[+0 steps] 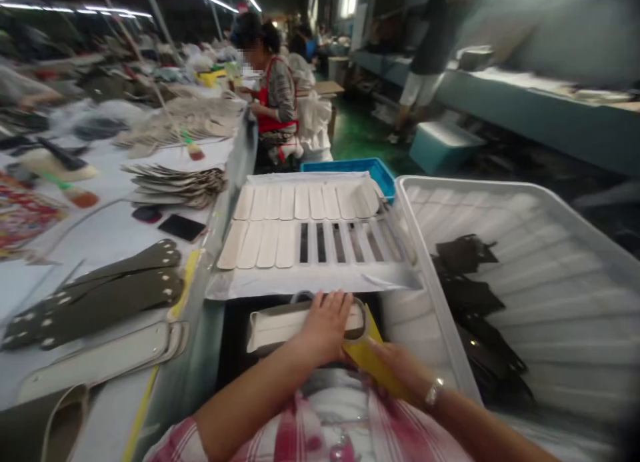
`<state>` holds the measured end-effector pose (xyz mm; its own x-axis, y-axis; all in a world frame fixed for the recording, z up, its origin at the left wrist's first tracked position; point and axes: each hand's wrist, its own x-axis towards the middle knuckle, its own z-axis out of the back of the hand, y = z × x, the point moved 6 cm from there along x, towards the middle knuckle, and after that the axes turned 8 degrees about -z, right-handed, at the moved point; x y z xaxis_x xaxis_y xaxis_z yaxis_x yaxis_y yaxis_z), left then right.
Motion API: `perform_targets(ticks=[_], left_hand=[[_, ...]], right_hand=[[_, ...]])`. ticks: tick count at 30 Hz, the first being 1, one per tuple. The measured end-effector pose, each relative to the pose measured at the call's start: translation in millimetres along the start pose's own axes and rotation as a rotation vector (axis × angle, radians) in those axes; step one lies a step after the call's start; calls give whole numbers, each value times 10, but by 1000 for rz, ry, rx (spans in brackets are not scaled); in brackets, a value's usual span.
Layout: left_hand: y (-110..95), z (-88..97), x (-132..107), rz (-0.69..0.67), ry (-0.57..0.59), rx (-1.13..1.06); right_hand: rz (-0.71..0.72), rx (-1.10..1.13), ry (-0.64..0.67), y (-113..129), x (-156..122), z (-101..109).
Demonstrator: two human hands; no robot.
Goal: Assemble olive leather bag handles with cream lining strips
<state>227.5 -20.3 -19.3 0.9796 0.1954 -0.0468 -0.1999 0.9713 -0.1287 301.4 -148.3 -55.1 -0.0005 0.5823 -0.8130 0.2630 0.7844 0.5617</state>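
While left hand presses cream piece, right hand grips yellow strip, crowded factory workbench.

Factory floor, leather or footwear parts assembly.
Long worktable with stacked cut pieces, glue brushes, racked strips (two rows), plastic crates, strip lights overhead, aproned worker nearby.

The left hand lies flat on a cream strip while the right hand grips yellow backing paper, below a sheet of cream strips.
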Motion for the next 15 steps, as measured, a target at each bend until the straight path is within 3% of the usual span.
perform_targets(ticks=[2,6,11,15], left_hand=[[29,-27,-41,-33,-11,-23],[-36,26,-141,-35,-75,21],[-209,124,-206,-56,-182,38],[-279,228,-292,-186,-259,63]], right_hand=[[91,156,-48,5,-195,133],[494,564,-152,352,-436,279],[736,613,-315,799,-247,201],[805,647,-374,880,-118,142]])
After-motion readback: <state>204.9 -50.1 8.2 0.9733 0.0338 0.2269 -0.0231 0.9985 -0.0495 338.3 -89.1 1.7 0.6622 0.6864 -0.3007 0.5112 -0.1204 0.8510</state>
